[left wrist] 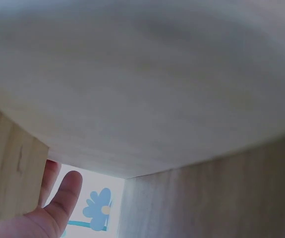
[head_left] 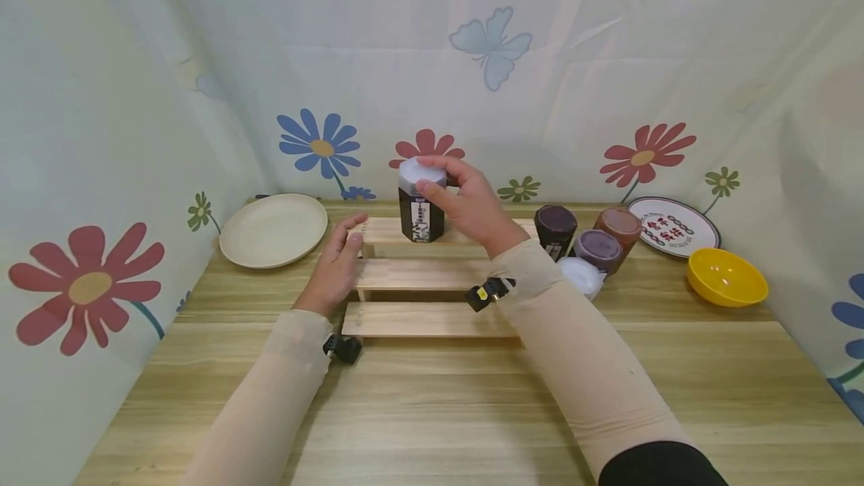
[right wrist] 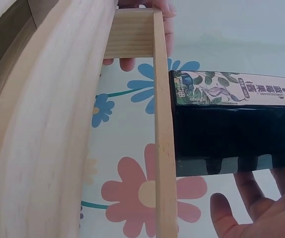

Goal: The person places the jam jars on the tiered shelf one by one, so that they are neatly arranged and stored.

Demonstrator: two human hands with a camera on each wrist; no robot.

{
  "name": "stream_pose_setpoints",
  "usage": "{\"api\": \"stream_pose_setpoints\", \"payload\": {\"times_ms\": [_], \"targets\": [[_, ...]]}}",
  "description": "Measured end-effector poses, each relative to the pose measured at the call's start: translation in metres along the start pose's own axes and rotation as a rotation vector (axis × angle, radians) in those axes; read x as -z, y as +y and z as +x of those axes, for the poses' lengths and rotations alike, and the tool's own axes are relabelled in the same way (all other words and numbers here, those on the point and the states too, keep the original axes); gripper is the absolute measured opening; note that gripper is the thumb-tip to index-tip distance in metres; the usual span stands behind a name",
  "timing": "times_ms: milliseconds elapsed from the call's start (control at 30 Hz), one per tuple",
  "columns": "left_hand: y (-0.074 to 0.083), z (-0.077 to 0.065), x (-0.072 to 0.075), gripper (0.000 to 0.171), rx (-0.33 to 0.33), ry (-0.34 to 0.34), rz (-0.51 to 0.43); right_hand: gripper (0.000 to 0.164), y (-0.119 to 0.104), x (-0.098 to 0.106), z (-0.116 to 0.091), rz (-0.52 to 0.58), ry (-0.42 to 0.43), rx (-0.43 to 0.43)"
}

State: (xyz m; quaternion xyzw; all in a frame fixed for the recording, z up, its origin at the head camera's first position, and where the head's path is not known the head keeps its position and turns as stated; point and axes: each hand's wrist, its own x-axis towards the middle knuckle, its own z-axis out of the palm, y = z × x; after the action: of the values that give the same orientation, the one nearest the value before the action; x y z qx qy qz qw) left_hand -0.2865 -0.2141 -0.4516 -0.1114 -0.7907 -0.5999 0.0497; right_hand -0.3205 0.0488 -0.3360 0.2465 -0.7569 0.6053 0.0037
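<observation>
My right hand grips a dark hexagonal jar by its pale lid, thumb and forefinger on either side. The jar is upright at the top step of a three-tier wooden rack. In the right wrist view its printed label faces up and the jar has its base right at the edge of the top shelf. At the rack's left end, my left hand holds the side of the top tier. Its thumb shows beyond a wooden side panel in the left wrist view.
Right of the rack stand several more jars: a dark one, a purple-topped one, a reddish one and a white-topped one. Further right are a printed plate and a yellow bowl. A cream plate lies back left.
</observation>
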Motion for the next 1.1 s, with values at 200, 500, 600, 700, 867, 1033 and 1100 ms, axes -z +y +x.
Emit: {"api": "stream_pose_setpoints", "payload": {"times_ms": [200,500,600,700,867,1033,1100], "targets": [[-0.0009,0.0,-0.0002,0.046,0.007,0.002,0.0,0.042,-0.0015,0.0001,-0.0006,0.043,-0.017,-0.019],[-0.0027,0.0008,0.0,0.046,0.0,0.005,0.007,0.041,-0.0005,0.0007,-0.0001,0.059,-0.011,-0.035],[-0.0032,0.0012,0.0001,0.046,-0.003,0.006,0.009,0.041,-0.0003,0.0011,0.0002,0.06,-0.013,-0.035],[-0.0023,0.0009,0.0005,0.046,-0.007,0.007,0.009,0.041,0.0002,0.0013,0.001,0.058,-0.016,-0.027],[-0.0015,0.0009,0.0008,0.046,-0.01,0.004,0.007,0.041,0.0002,0.0011,0.0014,0.059,-0.022,-0.021],[-0.0009,0.0009,0.0001,0.046,-0.015,0.009,0.005,0.04,-0.0009,0.0002,0.0017,0.061,-0.025,-0.046],[-0.0003,0.0009,-0.0003,0.045,-0.016,0.012,0.001,0.04,-0.001,-0.0001,0.0019,0.061,-0.023,-0.052]]}}
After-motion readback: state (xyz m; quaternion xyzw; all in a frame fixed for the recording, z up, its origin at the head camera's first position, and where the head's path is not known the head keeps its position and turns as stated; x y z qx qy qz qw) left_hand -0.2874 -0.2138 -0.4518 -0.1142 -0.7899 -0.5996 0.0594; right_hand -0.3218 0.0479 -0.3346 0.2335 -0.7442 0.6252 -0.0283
